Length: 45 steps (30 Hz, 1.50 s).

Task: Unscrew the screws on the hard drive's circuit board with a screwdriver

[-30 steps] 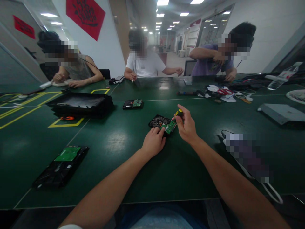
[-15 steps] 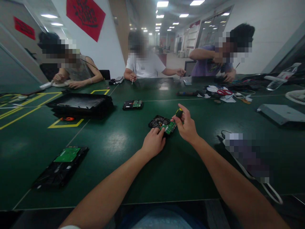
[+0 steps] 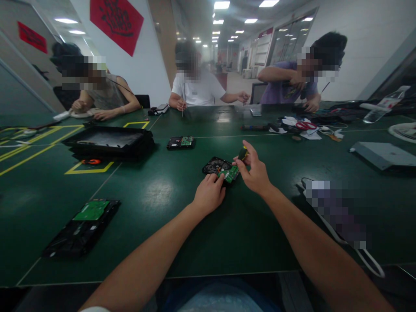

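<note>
A black hard drive (image 3: 217, 166) with a small green circuit board (image 3: 230, 174) lies on the green table (image 3: 162, 195) in front of me. My left hand (image 3: 208, 194) rests on its near edge, fingers curled and pressing it down. My right hand (image 3: 254, 170) is closed round a screwdriver (image 3: 242, 153) with a yellow and black handle. The screwdriver points down at the right side of the circuit board.
Another hard drive (image 3: 83, 227) with a green board lies near left; a third hard drive (image 3: 180, 142) sits further back. A black tray (image 3: 108, 142) is at the left. Three people work across the table. Scissors (image 3: 305, 125), a cable (image 3: 357, 251) and a grey box (image 3: 380, 154) lie right.
My right hand has turned the screwdriver a little, the handle tilting and sinking slightly. My left hand and the drive have stayed in place.
</note>
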Each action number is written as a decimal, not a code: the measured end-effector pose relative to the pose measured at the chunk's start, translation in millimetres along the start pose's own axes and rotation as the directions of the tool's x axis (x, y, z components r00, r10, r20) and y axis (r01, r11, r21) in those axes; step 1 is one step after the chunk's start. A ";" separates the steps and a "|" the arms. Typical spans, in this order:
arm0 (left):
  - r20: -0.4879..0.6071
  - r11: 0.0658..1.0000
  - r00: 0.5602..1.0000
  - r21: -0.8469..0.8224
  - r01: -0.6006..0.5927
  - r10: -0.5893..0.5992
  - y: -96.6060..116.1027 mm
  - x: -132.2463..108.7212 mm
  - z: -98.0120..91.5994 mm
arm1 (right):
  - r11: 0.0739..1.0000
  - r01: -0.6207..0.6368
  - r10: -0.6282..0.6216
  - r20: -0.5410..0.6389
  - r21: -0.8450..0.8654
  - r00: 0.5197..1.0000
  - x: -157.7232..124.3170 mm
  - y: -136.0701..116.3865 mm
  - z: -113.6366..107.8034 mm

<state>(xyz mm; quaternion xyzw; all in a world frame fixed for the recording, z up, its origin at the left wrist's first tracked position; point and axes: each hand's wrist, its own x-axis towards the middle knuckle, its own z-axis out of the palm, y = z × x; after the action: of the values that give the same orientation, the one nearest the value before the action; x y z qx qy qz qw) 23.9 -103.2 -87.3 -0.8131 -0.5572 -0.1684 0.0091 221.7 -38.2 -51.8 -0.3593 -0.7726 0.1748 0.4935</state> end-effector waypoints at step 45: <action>0.013 1.000 1.000 0.018 0.001 -0.001 0.2 0.7 -0.6 | 0.970 0.112 -0.113 0.007 -0.216 0.994 0.6 2.4 -0.6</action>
<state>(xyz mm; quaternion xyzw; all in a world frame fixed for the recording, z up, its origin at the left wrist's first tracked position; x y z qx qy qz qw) 24.2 -102.7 -86.5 -0.8138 -0.5591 -0.1579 0.0129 223.0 -36.1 -52.6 -0.3670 -0.8048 0.0607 0.4625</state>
